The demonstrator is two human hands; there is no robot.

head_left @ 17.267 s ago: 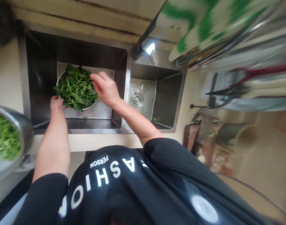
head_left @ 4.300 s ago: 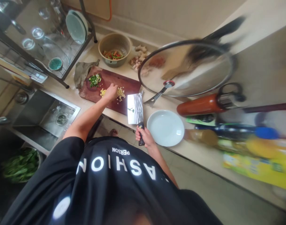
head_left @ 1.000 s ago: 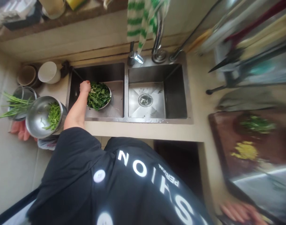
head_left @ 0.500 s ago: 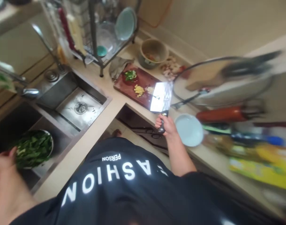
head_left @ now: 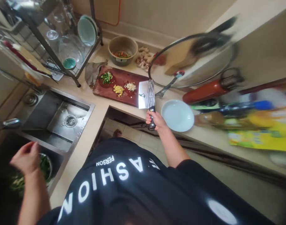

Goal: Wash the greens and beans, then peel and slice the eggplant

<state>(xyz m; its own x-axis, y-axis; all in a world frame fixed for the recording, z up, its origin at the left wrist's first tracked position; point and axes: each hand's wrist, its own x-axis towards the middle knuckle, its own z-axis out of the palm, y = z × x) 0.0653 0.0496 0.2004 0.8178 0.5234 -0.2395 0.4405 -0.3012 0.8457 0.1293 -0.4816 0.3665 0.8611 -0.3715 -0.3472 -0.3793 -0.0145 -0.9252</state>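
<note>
My right hand is closed round the black handle of a cleaver. Its wide blade points away from me, over the near right end of a reddish-brown cutting board, with a bit of green stuck to it. Chopped green herbs, yellow minced bits and pale minced bits lie in separate heaps on the board. My left hand is raised above the dark sink basin, fingers curled in, nothing visible in them. Below it, leafy greens in a bowl are partly hidden by the hand and forearm.
Right of the cleaver stands a pale blue plate. Behind it leans a large glass lid near a red-brown bottle. A colander and dish rack are farther back; a steel sink lies left.
My left hand has lifted off the greens and moved right and up. The cleaver remains in my right hand, nearer the board's end. The view has turned to the right.
</note>
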